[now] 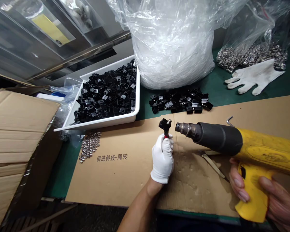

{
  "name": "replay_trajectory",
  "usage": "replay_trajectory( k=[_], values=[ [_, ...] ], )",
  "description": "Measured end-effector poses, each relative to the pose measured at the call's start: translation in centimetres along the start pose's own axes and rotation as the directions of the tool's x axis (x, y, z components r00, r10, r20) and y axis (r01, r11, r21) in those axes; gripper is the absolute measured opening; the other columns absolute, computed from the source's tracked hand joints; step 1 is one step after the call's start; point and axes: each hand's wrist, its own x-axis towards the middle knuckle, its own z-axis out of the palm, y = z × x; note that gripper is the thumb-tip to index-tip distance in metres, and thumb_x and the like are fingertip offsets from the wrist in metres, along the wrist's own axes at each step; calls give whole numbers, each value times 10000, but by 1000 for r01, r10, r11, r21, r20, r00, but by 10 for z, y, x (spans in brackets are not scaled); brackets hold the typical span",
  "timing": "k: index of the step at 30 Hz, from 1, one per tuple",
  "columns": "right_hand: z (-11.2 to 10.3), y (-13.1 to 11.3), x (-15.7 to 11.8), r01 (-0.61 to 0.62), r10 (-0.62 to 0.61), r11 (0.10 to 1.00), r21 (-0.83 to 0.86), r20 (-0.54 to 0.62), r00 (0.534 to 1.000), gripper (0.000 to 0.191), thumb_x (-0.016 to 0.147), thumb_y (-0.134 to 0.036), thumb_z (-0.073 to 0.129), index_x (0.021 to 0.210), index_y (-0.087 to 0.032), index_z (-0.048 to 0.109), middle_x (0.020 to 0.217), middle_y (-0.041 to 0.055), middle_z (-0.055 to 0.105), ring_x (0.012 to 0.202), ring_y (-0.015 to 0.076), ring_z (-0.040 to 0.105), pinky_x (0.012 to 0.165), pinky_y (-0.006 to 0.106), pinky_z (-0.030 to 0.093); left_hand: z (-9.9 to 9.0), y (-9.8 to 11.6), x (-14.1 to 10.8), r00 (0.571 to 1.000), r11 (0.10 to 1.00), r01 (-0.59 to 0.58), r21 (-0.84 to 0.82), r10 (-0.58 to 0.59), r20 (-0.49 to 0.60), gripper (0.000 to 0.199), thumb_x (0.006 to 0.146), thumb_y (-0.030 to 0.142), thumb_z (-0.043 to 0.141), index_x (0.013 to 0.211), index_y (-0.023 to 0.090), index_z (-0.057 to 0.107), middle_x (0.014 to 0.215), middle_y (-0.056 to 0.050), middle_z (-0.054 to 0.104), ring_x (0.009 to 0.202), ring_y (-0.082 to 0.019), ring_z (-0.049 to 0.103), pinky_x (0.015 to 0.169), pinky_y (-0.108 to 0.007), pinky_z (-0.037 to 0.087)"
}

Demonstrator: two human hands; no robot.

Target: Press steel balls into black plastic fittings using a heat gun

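My left hand (162, 158), in a white glove, is closed around a short dark stem with a red band. At its top stands a small black plastic piece (163, 124) with a silvery metal pin sticking out to the right. I cannot tell whether stem and piece are one. Bare, my right hand (277, 196) grips the handle of a yellow heat gun (268, 151). The gun's stepped metal nozzle points left at the black piece, a short gap away. Below the barrel lies a tool with pale handles (212, 164), partly hidden, and an L-shaped hex key (229, 121) shows behind it.
A white tray (106, 121) holds many black plastic parts; more parts (181, 100) lie loose before a big clear plastic bag (174, 54). Small metal pins (90, 146) cover part of the cardboard sheet (125, 187). A glove (255, 77), a bag of metal pieces (253, 54) and a carton (19, 129) flank the area.
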Motion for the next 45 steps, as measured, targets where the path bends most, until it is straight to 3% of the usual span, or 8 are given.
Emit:
replay_trajectory(
  k=[30, 37, 41, 45],
  values=[
    [4, -1, -1, -2, 2, 1000, -2, -13, 1000, 558, 844, -596, 798, 1262, -299, 575, 884, 40, 547, 627, 147, 488, 554, 270, 444, -1, -3, 0, 1000, 1000, -11, -15, 11, 11, 459, 1083, 577, 360, 1121, 193, 608, 873, -22, 604, 714, -131, 556, 683, -275, 479],
    [-5, 0, 1, 14, -13, 1000, -21, 35, 999, 548, 873, -601, 767, 1279, -294, 566, 897, 42, 550, 639, 148, 498, 573, 268, 463, 0, -5, 0, 1000, 1000, 1, -28, -1, 9, 472, 1072, 597, 376, 1128, 194, 614, 907, -35, 625, 741, -140, 577, 703, -281, 486],
    [-12, 2, 2, 32, -27, 999, -32, 134, 991, 500, 931, -584, 700, 1314, -299, 555, 921, 57, 556, 659, 163, 523, 589, 287, 481, 0, -4, 0, 1000, 1000, -4, -28, 4, 4, 479, 1068, 607, 383, 1126, 195, 621, 909, -37, 638, 736, -141, 585, 700, -282, 487],
    [-10, 1, 1, 23, -22, 999, -30, 60, 998, 538, 892, -594, 747, 1300, -298, 559, 902, 46, 551, 643, 149, 505, 578, 269, 468, 0, -3, 0, 1000, 1000, -7, -19, 7, 9, 481, 1075, 598, 368, 1135, 191, 617, 873, -28, 629, 719, -137, 573, 693, -282, 482]
  ],
)
